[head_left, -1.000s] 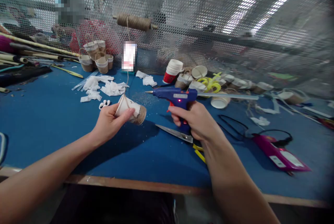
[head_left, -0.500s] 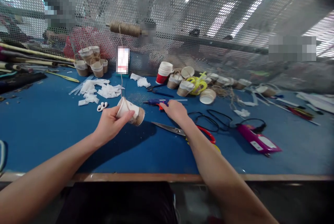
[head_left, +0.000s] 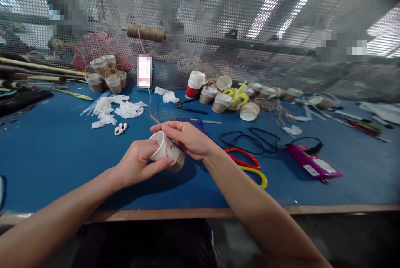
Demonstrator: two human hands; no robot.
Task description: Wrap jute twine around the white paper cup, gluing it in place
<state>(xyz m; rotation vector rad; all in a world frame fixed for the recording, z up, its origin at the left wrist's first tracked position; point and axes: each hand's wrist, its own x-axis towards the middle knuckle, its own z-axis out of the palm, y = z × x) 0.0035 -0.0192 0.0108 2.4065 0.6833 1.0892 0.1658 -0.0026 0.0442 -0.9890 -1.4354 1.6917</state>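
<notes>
grasping a tilted, brown-based white paper cup [head_left: 170,151] in left hand [head_left: 133,161]; cannot tell grip of right hand [head_left: 186,136] near rim.

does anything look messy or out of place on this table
Yes: a cup, right of centre, lies tipped on its side with its mouth facing the person. Crumpled white scraps are strewn over the table's left half, looking untidy. The glue gun lies partly hidden behind the right hand.
</notes>
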